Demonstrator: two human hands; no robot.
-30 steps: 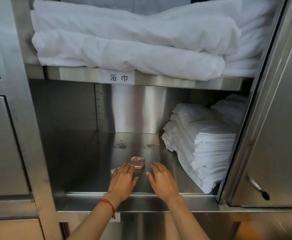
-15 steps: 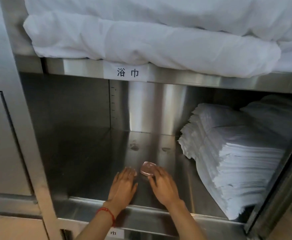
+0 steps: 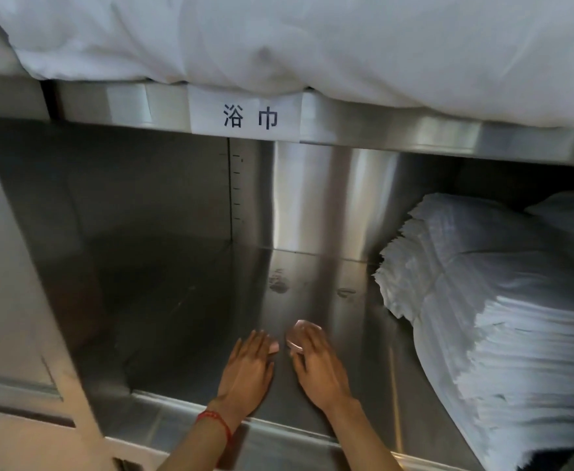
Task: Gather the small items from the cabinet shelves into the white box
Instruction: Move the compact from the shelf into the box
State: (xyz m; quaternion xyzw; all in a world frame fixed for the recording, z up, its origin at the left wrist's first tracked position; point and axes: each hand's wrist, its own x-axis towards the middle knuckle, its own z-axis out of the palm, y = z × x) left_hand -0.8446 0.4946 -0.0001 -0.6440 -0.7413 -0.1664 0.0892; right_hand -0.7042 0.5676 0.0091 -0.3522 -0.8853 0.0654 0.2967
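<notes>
A small pink translucent item (image 3: 302, 329), rounded like a soap bar, lies tilted on the steel lower shelf (image 3: 183, 311). My right hand (image 3: 321, 368) holds it, fingers over its top and thumb at its near edge. My left hand (image 3: 246, 372), with a red string on the wrist, rests flat on the shelf just left of it, fingers straight. A pale bit (image 3: 273, 349) shows at its fingertips; I cannot tell what it is. The white box is out of view.
A tall stack of folded white cloths (image 3: 496, 311) fills the shelf's right side. Bulky white linen (image 3: 279, 42) overhangs the upper shelf, whose edge carries a paper label (image 3: 246, 119). The cabinet frame (image 3: 10, 283) stands at the left.
The camera has moved closer and lower. My right hand reached forward onto the pink item and tipped it up; my left hand has stayed flat on the shelf.
</notes>
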